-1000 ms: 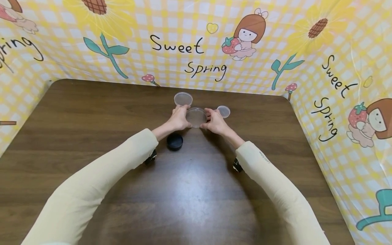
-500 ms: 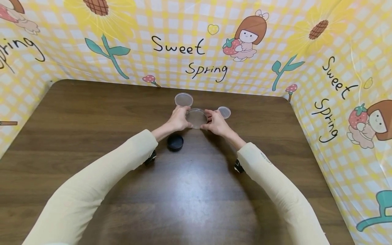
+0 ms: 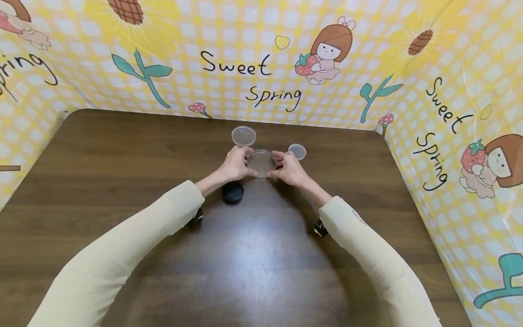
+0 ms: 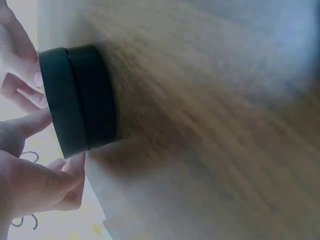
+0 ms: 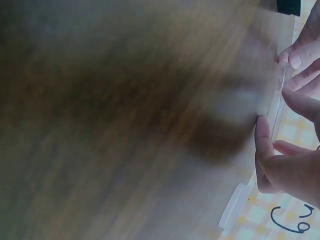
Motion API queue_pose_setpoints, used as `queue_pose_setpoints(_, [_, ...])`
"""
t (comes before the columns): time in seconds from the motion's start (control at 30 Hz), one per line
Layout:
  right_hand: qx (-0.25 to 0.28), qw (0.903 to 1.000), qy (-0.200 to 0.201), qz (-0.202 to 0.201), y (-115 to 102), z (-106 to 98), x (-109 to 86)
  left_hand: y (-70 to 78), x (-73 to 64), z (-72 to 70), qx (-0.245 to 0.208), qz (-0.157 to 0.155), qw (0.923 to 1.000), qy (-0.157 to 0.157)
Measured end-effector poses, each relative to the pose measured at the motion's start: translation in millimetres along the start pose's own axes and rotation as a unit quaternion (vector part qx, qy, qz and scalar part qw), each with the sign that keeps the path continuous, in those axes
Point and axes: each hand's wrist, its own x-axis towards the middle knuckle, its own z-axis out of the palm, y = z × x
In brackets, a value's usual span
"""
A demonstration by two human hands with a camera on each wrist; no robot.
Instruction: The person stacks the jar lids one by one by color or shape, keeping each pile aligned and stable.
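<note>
While two hands hold it from both sides, a clear round dish (image 3: 262,164) sits in the middle, near the back of the brown wood surface (image 3: 253,259). The left hand (image 3: 236,165) has its fingers clamped on the left edge of the dish, with the thumb at the near side. The right hand (image 3: 290,170) has its fingers clamped on the right edge in much the same way. I cannot tell if the dish touches the wood below it. Just behind the left hand lies a clear round disc (image 3: 244,136) with a thin rim. A smaller clear disc (image 3: 297,151) lies just behind the right hand. Closer to the person, below the left wrist, is a black round tub (image 3: 233,193), and the left wrist view shows a line running around its side. Both arms wear long cream sleeves (image 3: 139,236). Around the back and sides hangs a yellow and white checked cloth (image 3: 229,27) with big flowers, strawberries and the words "Sweet Spring".
</note>
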Motion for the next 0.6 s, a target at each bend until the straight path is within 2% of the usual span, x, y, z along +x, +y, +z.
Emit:
queue_pose_setpoints(0.07, [0.008, 0.9999, 0.006, -0.011, 2.4, 1.6, -3.2, -1.1, -3.5, 1.2, -0.007, 0.0, 1.0, 0.0])
queue_pose_setpoints(0.33, [0.02, 0.9997, 0.006, 0.012, -4.1, 0.9, -17.0, 4.1, -11.6, 0.8, -0.02, -0.006, 0.9996, -0.018])
queue_pose_setpoints(0.6, [0.024, 0.9995, 0.003, 0.022, -8.9, -1.8, -31.6, 10.3, -19.3, 3.4, -0.017, 0.02, 0.9988, -0.042])
